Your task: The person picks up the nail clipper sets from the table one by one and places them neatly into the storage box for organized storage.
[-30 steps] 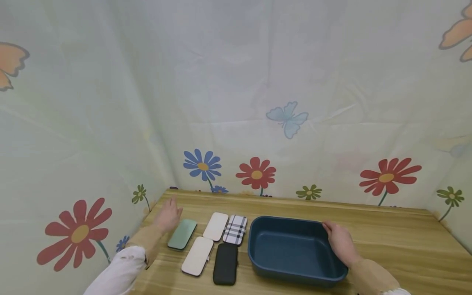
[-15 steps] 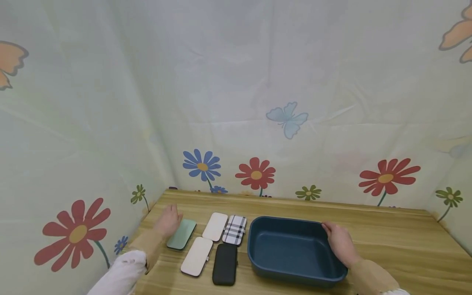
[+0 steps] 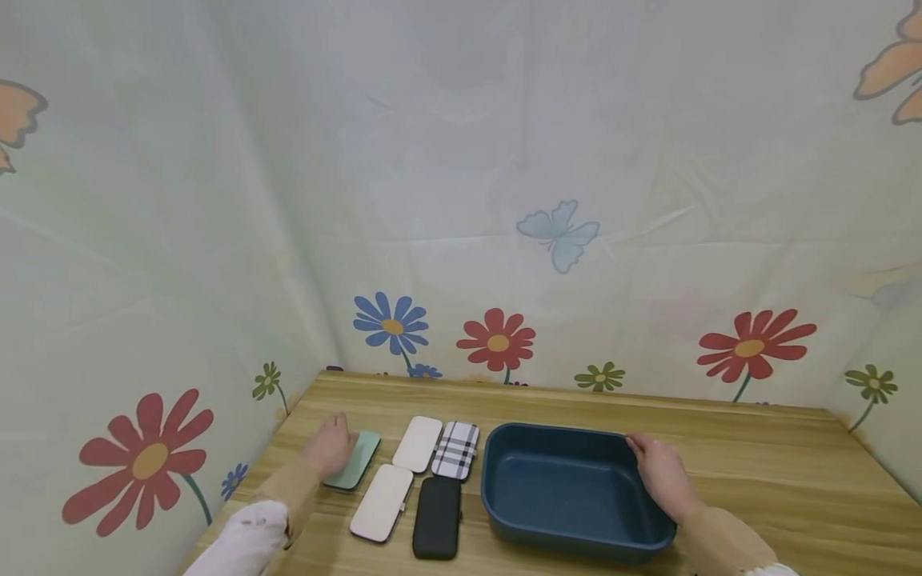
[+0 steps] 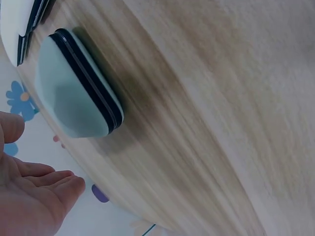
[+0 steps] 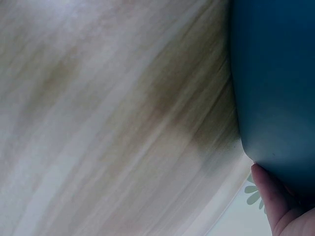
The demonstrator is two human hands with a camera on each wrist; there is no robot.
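Fingers (image 4: pixel 69 186) loose, left grip (image 3: pixel 331 446) hovers by green case (image 4: pixel 74 98); right grip (image 3: pixel 663 472) pinches blue bin's rim (image 3: pixel 562 429).

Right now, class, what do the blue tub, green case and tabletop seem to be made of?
Blue tub: probably plastic, satin, from its smooth walls and soft sheen.
Green case: perhaps leatherette, matte, showing no strong highlights.
Tabletop: wood or wood-print laminate, low gloss, by its streaked grain.
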